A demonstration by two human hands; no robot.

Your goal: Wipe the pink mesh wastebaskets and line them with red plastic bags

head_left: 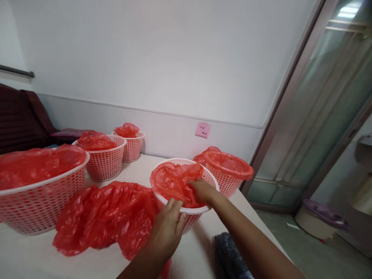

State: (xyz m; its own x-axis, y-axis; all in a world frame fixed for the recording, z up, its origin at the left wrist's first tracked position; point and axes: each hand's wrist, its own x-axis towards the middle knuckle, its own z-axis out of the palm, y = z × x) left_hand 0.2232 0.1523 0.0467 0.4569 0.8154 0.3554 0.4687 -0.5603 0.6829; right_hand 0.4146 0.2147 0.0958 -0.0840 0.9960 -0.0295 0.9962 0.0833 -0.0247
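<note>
A white-rimmed plastic basket (213,179) with holed sides stands on the white surface in front of me, tilted a little. Inside it a thin red plastic bag (171,180) is bunched and partly hangs over the left side of the rim. My right hand (202,190) reaches into the basket, its bent fingers on the bag; the fingertips are partly hidden by the film. At the front rim, my left hand (168,226) has its fingers stretched out, touching or very near the edge. A crumpled red bag (113,217) lies left of that hand.
Behind right stands a basket (228,182) with a red bag folded over its rim. A large basket (52,205) and two smaller baskets (106,164) (134,149) with red bags stand left. A pink note (202,130) is on the wall; a lined bin (315,223) stands on the floor.
</note>
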